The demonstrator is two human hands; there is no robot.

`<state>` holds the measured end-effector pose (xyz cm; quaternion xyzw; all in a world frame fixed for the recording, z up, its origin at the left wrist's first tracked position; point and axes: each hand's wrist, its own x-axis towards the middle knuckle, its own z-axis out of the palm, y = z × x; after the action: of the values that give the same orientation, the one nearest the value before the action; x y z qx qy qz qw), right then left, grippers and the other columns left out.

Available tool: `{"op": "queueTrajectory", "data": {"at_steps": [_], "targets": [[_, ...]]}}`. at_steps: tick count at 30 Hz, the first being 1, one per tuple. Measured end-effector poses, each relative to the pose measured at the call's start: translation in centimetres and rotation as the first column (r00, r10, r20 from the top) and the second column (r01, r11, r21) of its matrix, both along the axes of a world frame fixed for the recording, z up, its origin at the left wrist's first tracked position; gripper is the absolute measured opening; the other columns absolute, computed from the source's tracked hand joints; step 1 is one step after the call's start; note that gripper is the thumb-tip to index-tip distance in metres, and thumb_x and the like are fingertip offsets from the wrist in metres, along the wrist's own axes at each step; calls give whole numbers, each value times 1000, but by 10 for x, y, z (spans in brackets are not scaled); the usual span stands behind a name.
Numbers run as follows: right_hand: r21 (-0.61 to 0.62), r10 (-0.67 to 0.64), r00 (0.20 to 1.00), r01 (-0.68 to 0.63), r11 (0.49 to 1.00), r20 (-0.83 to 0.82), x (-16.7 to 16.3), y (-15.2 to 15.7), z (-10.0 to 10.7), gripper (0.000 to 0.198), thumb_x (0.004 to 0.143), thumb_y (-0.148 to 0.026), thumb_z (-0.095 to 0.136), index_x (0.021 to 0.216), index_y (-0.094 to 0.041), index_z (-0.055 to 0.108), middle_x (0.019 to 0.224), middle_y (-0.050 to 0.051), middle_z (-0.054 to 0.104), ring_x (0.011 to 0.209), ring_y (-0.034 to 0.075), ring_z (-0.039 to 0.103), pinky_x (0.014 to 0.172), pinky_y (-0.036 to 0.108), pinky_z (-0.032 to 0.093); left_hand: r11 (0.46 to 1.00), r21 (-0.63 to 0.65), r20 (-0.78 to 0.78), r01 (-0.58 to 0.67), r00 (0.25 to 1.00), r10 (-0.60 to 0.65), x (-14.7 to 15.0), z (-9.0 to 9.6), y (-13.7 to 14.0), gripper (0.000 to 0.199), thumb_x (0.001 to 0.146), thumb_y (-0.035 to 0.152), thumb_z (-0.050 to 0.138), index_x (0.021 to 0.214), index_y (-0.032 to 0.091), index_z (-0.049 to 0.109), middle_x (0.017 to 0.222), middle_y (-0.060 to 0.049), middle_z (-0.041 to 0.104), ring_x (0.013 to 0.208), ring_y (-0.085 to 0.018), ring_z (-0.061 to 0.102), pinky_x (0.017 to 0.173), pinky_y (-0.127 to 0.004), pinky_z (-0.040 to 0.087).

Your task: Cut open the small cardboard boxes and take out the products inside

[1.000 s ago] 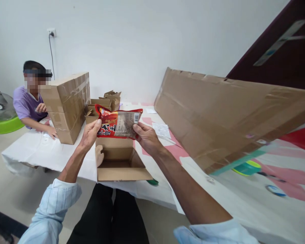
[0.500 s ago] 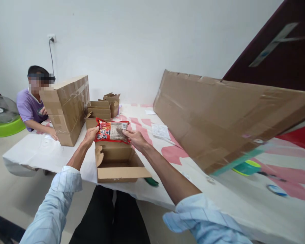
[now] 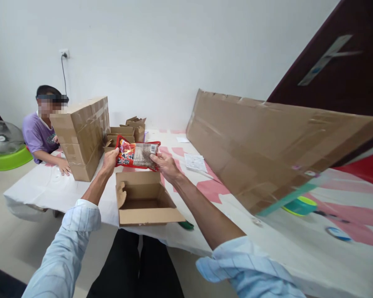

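A red food packet [image 3: 136, 155] with a clear window, a white barcode label and brownish contents is stretched between my two hands. My left hand [image 3: 111, 161] pinches its left edge, and my right hand [image 3: 164, 164] grips the lower right corner. Below the packet stands an open cardboard box [image 3: 151, 216], its flaps spread, at the front edge of the table. Only bare cardboard shows inside this box. Under the box's right front flap lies a dark green object [image 3: 186, 225], partly hidden.
Stacked taped cartons [image 3: 87, 142] stand left, before a person in a purple shirt [image 3: 39, 136]. Small open boxes [image 3: 122, 133] are behind the packet. A large cardboard sheet [image 3: 261, 145] leans at right, near papers [image 3: 195, 162], a green-yellow bowl [image 3: 301, 205] and a tape roll [image 3: 338, 233].
The packet has risen slightly and tilted, its left end higher, showing more of the box behind its front. Both hands keep their hold. The camera view has shifted a little.
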<state>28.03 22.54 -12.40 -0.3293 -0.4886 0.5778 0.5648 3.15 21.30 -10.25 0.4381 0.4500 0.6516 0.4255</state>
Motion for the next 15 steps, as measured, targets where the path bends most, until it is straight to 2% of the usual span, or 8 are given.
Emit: {"op": "queueTrajectory", "data": {"at_steps": [3,6,10,15], "targets": [[125,10,1000,-8,992,-13,7,-6,25,65,54,-68,100,88,-21,70,73,-1,73,60,13,63,54,27,51,995,96,-3,2,1000,-1,4,28,-7,57,71,68,89,66,18,64,63,1,65,60,-15,59,64,-29,50],[259,13,1000,-8,966,-18,13,-13,52,62,60,-69,97,90,-23,68,69,-2,68,57,14,59,51,28,47,979,200,-15,24,1000,-21,10,57,-16,59,73,71,88,67,18,63,62,2,62,58,-13,56,61,-27,48],[386,-48,999,49,921,-11,20,-31,85,61,65,-73,94,94,-25,70,75,-1,71,62,16,63,54,31,51,923,381,-61,58,997,-38,20,92,-39,58,79,71,85,67,19,61,62,3,57,55,-12,52,55,-25,44],[528,-69,997,82,846,-43,32,-66,117,56,71,-67,93,108,-30,75,99,3,80,91,25,77,74,37,62,829,557,-107,39,994,25,29,118,-82,57,88,68,79,67,20,58,64,3,52,57,-12,51,52,-24,39]]}}
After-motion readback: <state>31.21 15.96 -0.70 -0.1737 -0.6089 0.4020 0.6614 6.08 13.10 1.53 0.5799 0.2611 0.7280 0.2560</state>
